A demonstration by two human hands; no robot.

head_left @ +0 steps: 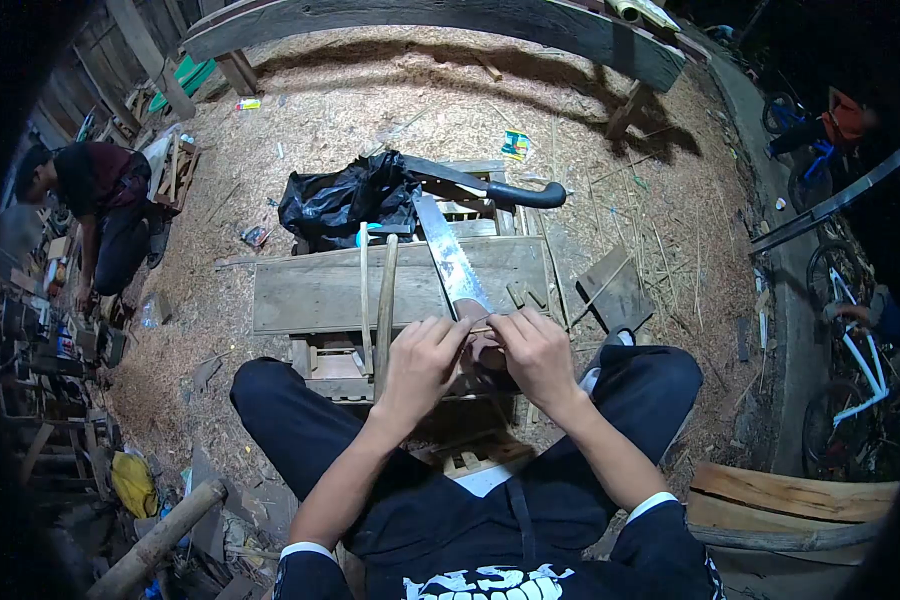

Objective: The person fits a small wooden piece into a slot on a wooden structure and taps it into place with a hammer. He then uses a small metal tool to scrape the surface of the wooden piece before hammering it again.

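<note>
My left hand (421,360) and my right hand (533,350) meet over the front of the low wooden bench, fingers pinched together. Between the fingertips runs a thin brown strip (481,329), too small to identify surely. Just beneath them lies a hand saw (450,255), its toothed blade pointing away from me across the bench and its brown handle partly covered by my hands. Two wooden sticks (386,300) rest to the left of my left hand. Short cut pieces (526,295) lie beyond my right hand.
A black plastic bag (345,203) and a big blade with a black handle (530,194) lie at the bench's far side. A long beam (430,35) spans the back. One person (110,205) crouches at left; others are near bicycles (860,350) at right.
</note>
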